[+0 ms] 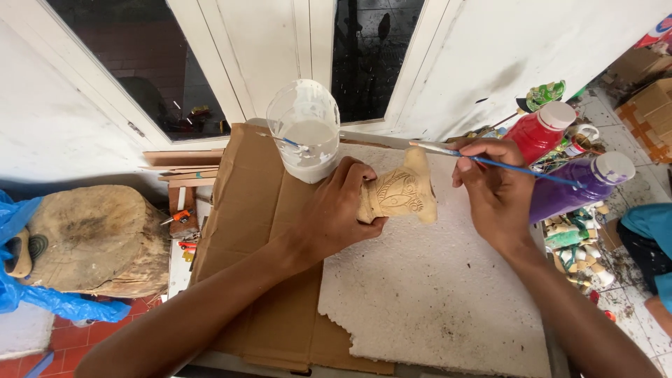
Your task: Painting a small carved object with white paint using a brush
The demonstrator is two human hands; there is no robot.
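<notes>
Beside red (537, 133) and purple bottles (570, 187), left hand (336, 210) grips carving (400, 192), right hand (493, 182) pinches brush (490, 162).

Matt bare-wood carving (400, 192), rough foam slab (434, 294)

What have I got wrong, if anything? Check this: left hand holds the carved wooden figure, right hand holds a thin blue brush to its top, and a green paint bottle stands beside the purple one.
One thing: the bottle beside the purple one is red, not green, as the head view shows. The rest stands: left hand holds the figure, right hand holds the brush to its top.
</notes>
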